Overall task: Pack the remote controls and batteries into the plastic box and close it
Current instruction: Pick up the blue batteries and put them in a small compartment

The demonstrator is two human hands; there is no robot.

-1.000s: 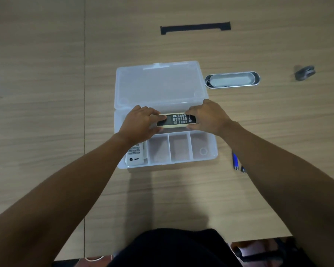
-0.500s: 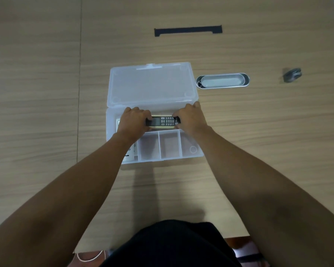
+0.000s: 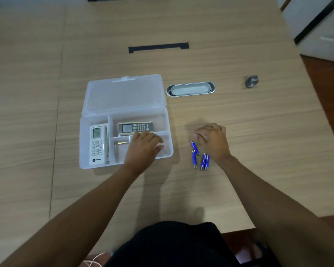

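The clear plastic box [image 3: 81, 147] lies open, its lid [image 3: 123, 95] flat on the table behind it. A white remote [image 3: 97, 145] fills the left compartment. A dark, gold-edged remote [image 3: 135, 128] lies across the long back compartment. My left hand [image 3: 143, 147] hovers palm down over the small front compartments, holding nothing. Several blue batteries [image 3: 194, 159] lie loose on the table right of the box. My right hand [image 3: 212, 139] is over them, fingers bent down beside the farthest battery [image 3: 194, 145]; I see nothing held in it.
An oval metal tray [image 3: 190, 89] sits behind the batteries, right of the lid. A small grey object [image 3: 251, 81] lies farther right. A black strip [image 3: 158, 47] is set in the wooden table [image 3: 258, 132] at the back. The table's edge runs along the right.
Both hands have let go of the dark remote, which now lies in the back compartment. My right hand has moved right to the batteries; my left hand has drawn back over the front compartments.
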